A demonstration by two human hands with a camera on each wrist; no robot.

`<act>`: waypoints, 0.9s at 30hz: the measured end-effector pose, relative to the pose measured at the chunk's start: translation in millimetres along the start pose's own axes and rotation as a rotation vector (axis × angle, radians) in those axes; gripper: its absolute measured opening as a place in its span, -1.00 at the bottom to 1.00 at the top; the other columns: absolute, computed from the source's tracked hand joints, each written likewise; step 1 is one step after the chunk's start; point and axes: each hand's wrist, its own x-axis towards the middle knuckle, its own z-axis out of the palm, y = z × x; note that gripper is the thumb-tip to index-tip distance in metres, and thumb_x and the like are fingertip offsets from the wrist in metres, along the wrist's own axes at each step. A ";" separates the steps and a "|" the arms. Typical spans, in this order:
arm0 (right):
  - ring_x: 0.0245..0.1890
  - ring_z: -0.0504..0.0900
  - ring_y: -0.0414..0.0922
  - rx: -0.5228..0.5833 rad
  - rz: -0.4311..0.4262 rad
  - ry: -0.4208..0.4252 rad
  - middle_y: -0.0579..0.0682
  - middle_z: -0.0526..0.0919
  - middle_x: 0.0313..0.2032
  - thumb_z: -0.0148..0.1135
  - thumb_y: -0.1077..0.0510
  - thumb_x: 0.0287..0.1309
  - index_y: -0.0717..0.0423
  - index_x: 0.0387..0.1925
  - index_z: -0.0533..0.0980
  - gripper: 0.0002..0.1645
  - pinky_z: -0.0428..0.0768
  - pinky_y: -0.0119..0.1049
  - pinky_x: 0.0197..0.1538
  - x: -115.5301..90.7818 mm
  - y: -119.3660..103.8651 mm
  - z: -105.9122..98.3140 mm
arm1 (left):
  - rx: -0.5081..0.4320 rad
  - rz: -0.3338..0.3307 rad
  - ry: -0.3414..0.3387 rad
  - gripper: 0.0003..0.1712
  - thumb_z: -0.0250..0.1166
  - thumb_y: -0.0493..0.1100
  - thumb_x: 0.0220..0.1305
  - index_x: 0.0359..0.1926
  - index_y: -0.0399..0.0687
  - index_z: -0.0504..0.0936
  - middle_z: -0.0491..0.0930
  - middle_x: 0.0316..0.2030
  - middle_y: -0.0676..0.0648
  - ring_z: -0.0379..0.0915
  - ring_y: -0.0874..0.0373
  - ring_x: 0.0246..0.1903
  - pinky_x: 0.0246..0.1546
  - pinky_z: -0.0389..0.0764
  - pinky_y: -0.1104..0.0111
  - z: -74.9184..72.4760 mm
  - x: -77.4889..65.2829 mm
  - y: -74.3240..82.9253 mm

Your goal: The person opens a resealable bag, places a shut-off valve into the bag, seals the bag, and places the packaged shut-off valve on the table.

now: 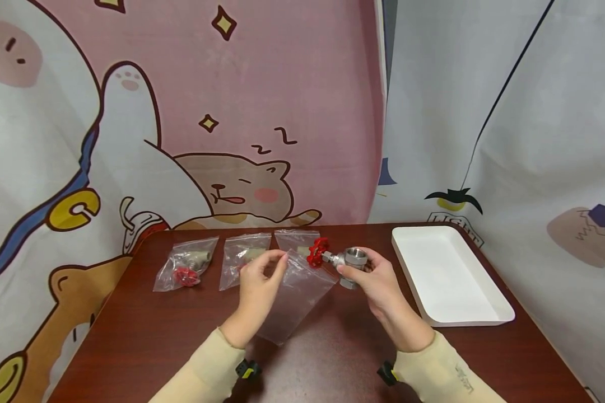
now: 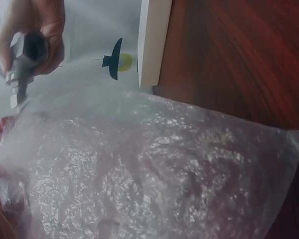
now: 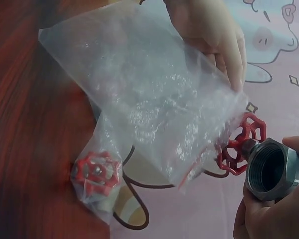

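My left hand (image 1: 260,291) pinches the top edge of a clear zip bag (image 1: 297,302), which hangs down over the table. In my right hand (image 1: 380,285) I grip a metal gate valve (image 1: 352,262) by its threaded body. Its red handwheel (image 1: 318,253) points left, at the mouth of the bag. In the right wrist view the handwheel (image 3: 241,144) overlaps the bag's red-lined edge; whether it is inside cannot be told. The left wrist view shows the bag (image 2: 139,174) spread wide, with the valve (image 2: 26,57) beyond it.
Behind my hands, bagged valves lie in a row: one at left (image 1: 186,268), one in the middle (image 1: 244,257), another bag (image 1: 287,239) partly hidden. A white tray (image 1: 454,274) stands at the right on the brown table (image 1: 181,341). Printed curtains (image 1: 302,67) hang behind.
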 end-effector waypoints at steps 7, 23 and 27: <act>-0.26 0.58 -0.23 -0.031 -0.020 0.012 -0.07 0.56 -0.25 0.38 0.39 -0.08 0.29 -0.04 0.44 -0.51 0.62 -0.38 -0.23 -1.6 0.6 11.1 | -0.051 -0.001 -0.006 -0.90 0.30 -0.14 0.23 -0.30 -0.05 0.68 0.70 -0.47 0.05 0.58 0.30 -0.56 -0.51 0.55 0.53 3.0 -4.0 3.0; -0.22 0.54 -0.26 -0.316 -0.415 -0.025 0.02 0.50 -0.24 0.53 0.34 -0.26 0.19 -0.21 0.55 -0.53 0.57 -0.52 -0.19 -6.8 12.0 16.6 | -0.094 -0.007 0.068 -0.95 0.29 -0.33 0.19 -0.31 -0.23 0.62 0.66 -0.48 -0.13 0.43 0.25 -0.59 -0.60 0.44 0.49 0.8 -2.4 12.5; -0.25 0.52 -0.27 -0.402 -0.556 -0.038 -0.07 0.51 -0.31 0.57 0.32 -0.33 0.11 -0.24 0.58 -0.52 0.56 -0.51 -0.20 -6.9 13.8 14.6 | -0.103 -0.013 0.048 -0.95 0.29 -0.24 0.22 -0.29 -0.12 0.62 0.67 -0.47 -0.06 0.43 0.29 -0.56 -0.55 0.46 0.50 1.5 -2.1 3.6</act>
